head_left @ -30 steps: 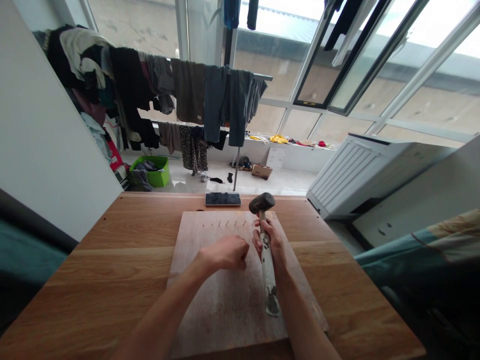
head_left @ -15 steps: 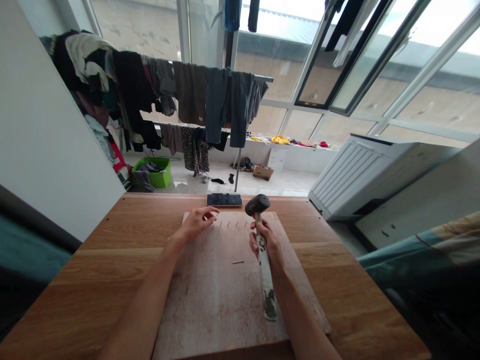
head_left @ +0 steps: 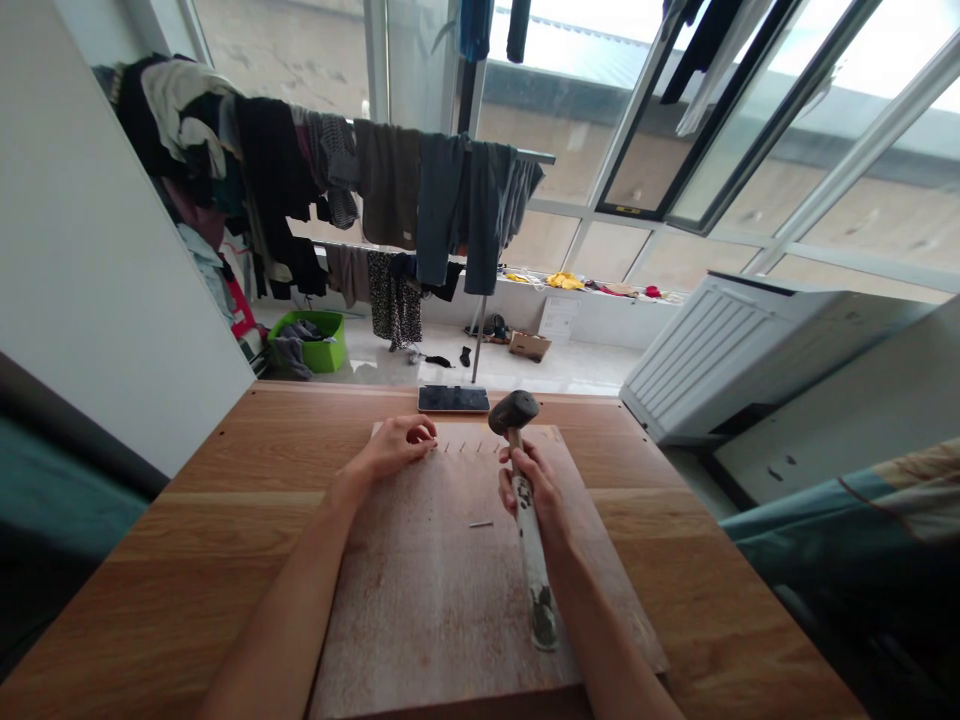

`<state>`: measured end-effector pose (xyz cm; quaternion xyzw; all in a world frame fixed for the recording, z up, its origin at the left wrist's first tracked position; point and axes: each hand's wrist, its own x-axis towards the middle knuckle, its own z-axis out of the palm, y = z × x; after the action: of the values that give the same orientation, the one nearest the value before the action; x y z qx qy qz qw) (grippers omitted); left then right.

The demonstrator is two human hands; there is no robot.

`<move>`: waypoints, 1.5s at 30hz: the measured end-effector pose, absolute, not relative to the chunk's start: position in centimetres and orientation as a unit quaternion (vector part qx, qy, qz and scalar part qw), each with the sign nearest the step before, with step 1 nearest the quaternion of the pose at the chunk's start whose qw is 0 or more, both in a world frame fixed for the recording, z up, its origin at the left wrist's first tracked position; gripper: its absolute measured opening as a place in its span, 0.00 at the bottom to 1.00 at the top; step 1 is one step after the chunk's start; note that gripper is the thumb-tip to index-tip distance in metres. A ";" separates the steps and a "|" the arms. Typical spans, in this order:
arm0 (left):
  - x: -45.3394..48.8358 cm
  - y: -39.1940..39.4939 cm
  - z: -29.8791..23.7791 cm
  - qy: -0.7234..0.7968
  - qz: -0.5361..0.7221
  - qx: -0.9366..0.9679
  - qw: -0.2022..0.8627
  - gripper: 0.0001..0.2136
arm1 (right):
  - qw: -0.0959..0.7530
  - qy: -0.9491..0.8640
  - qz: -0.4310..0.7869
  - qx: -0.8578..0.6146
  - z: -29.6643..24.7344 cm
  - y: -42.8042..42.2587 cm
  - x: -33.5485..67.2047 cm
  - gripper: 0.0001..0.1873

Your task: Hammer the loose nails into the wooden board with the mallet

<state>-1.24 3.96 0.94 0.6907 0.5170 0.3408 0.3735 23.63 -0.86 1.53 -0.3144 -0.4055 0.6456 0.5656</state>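
Observation:
My right hand (head_left: pixel 537 480) is wrapped round the pale, paint-worn handle of a mallet (head_left: pixel 514 411). Its dark head is raised above the far part of a wooden board (head_left: pixel 420 590). At the board's far left, the fingertips of my left hand (head_left: pixel 397 446) are pinched on a small nail, mostly hidden by them, at the board's surface. To the right of those fingers several thin nails (head_left: pixel 462 447) stand in a row in the board, slightly tilted. One loose nail (head_left: pixel 481 524) lies flat near the board's middle, left of the mallet handle.
The board rests on a wooden table (head_left: pixel 225 560). A phone-like dark device (head_left: pixel 453 399) lies at the table's far edge. Beyond are a laundry rack with hanging clothes (head_left: pixel 442 210), a green basket (head_left: pixel 324 345) and a white ridged appliance (head_left: pixel 705 350) at right.
The fingers of my left hand have closed in and tipped down to the board with the nail. My right hand still holds the mallet in nearly the same place. The view has shifted slightly.

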 end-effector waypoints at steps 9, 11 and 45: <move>-1.2 4.1 0.8 0.513 0.327 0.714 0.346 0.07 | 0.564 -0.414 0.638 -0.320 1.7 -1.7 22.5 0.13; -1.2 4.2 0.8 0.518 0.319 0.725 0.324 0.06 | 0.555 -0.425 0.637 -0.325 1.8 -1.9 22.2 0.13; 3.9 1.5 4.7 0.452 0.153 0.841 0.257 0.03 | 0.610 -0.398 0.566 -0.385 2.9 -1.6 22.9 0.13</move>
<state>3.89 1.46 4.68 0.8406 0.4515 0.1525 0.2573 22.92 -1.61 2.87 -0.3850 -0.3982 0.5663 0.6103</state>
